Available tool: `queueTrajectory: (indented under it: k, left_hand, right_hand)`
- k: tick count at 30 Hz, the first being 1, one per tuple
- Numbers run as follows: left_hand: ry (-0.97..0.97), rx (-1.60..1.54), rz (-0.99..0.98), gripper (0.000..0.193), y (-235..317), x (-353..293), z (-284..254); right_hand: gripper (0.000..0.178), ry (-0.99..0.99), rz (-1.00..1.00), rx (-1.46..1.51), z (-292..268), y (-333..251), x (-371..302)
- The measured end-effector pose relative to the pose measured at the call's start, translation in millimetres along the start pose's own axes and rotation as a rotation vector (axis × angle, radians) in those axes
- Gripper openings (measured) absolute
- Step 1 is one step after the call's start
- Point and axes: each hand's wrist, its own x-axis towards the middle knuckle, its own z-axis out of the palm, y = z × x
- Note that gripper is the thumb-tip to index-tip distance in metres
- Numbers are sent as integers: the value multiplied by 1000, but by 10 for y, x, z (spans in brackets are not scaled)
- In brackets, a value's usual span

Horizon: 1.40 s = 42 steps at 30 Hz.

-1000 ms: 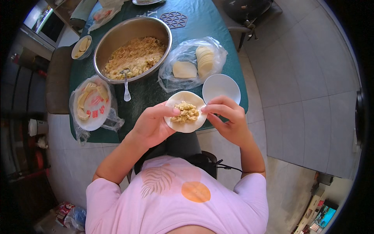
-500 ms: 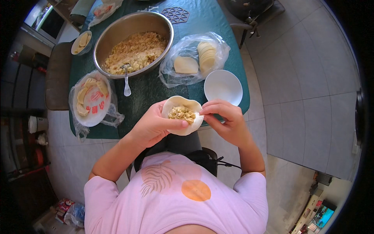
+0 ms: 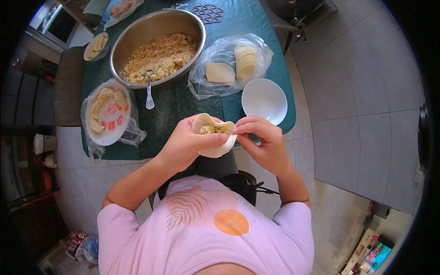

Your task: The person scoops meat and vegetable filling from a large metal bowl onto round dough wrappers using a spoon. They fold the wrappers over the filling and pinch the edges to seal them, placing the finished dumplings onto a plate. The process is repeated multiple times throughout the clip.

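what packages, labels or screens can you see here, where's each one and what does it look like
Clear plastic bag: on the green table right of the metal bowl, open, holding a stack of round pale wrappers.
White plate with red printed marks: table's left edge, round, in a crinkled clear bag, folded dumplings on it.
Colourful packages: floor, lower left, too small to tell.
Lit screen: lower right rim, small, bright colours.

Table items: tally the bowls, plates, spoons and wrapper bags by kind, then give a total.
Metal bowl of filling: 1
White bowl: 1
Plate of folded dumplings: 1
Small dish at the far left edge: 1
White spoon: 1
Clear bag of round wrappers: 1
Total: 6
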Motion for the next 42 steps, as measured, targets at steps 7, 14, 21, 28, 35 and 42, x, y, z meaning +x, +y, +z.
queueTrajectory:
  k: [7, 14, 21, 28, 35, 42]
  left_hand:
    - [16, -53, -7, 26, 27, -15, 66]
    - [54, -15, -27, 24, 29, -20, 47]
    - [77, 22, -33, 18, 8, -3, 58]
    - [25, 37, -54, 16, 11, -20, 15]
    - [18, 70, -8, 17, 25, -45, 13]
    - [47, 105, -56, 16, 44, -63, -77]
  right_hand:
    - [14, 46, 74, 74, 61, 38, -41]
    - [12, 52, 379, 398, 54, -70, -24]
    - [11, -25, 249, 268, 25, -31, -43]
    - [11, 0, 266, 277, 73, -65, -45]
    - [11, -28, 94, -12, 26, -82, -25]
    - [18, -47, 73, -22, 53, -130, 16]
